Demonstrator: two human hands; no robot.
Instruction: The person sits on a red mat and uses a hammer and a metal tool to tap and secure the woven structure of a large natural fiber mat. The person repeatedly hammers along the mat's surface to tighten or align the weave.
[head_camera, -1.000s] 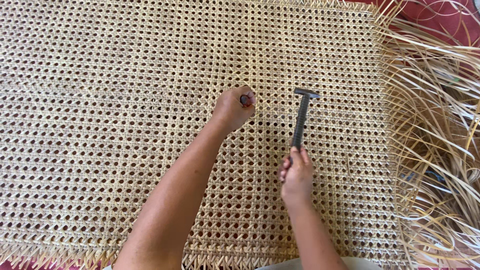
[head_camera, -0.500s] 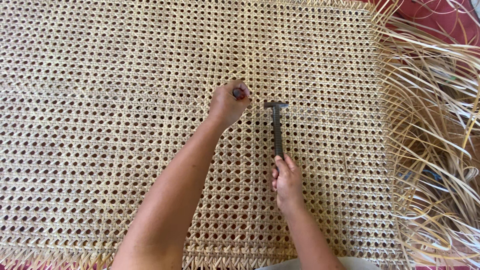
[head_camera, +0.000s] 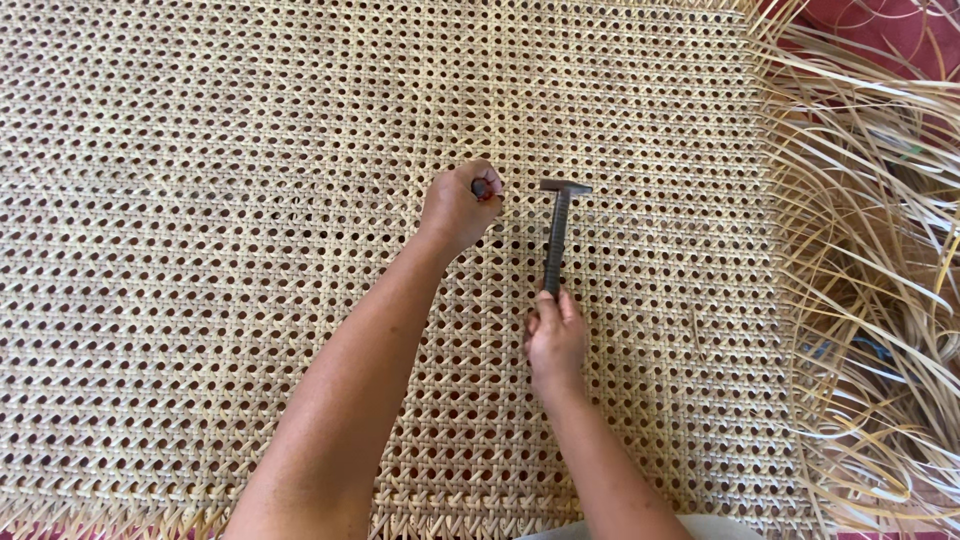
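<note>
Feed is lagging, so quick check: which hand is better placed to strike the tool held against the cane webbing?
Right. The right hand grips the small hammer, head beside the left hand, which is fisted around a red-tipped tool on the woven cane sheet.

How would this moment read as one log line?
left hand: fist on small tool | right hand: holds hammer | under both: cane webbing

No packages, labels, signs or screens show anywhere around the hands.
</note>
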